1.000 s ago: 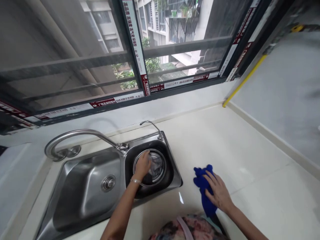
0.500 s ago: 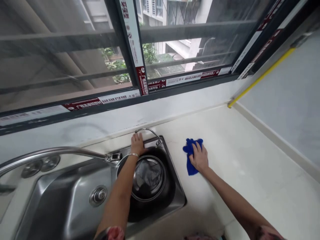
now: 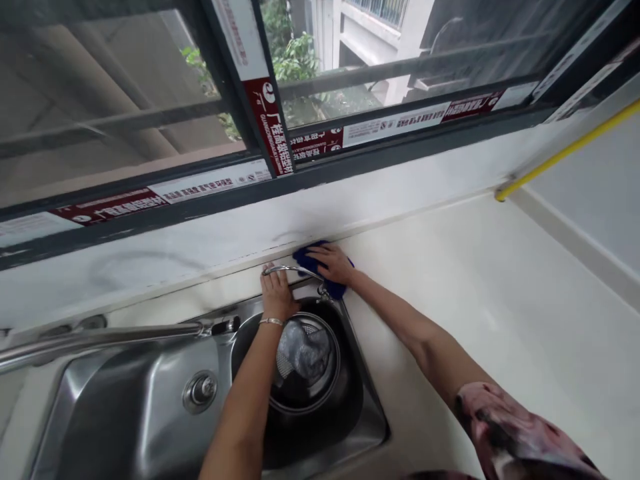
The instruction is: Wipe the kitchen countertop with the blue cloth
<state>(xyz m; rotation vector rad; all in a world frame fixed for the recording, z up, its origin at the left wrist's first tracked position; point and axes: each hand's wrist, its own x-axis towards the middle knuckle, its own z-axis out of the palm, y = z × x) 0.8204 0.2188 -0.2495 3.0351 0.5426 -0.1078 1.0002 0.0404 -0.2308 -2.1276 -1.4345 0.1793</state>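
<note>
My right hand (image 3: 334, 263) lies flat on a blue cloth (image 3: 306, 257), pressing it onto the cream countertop (image 3: 475, 280) just behind the steel sink (image 3: 150, 407), near the wall. My left hand (image 3: 277, 298) rests on the sink's back rim with its fingers at the thin curved spout (image 3: 295, 270); whether it grips the spout I cannot tell. Below it, the small round basin holds a metal strainer basket (image 3: 305, 363) with a grey cloth inside.
A long chrome faucet (image 3: 105, 337) reaches over the large basin from the left. A white sill and dark-framed window (image 3: 260, 120) run along the back. A yellow pipe (image 3: 560, 157) climbs the right wall. A floral sleeve shows at bottom right.
My right hand slid the blue cloth away from me and leftward, from the open counter to the back edge behind the sink. My left hand stayed at the rim by the thin spout. The camera leaned closer.
</note>
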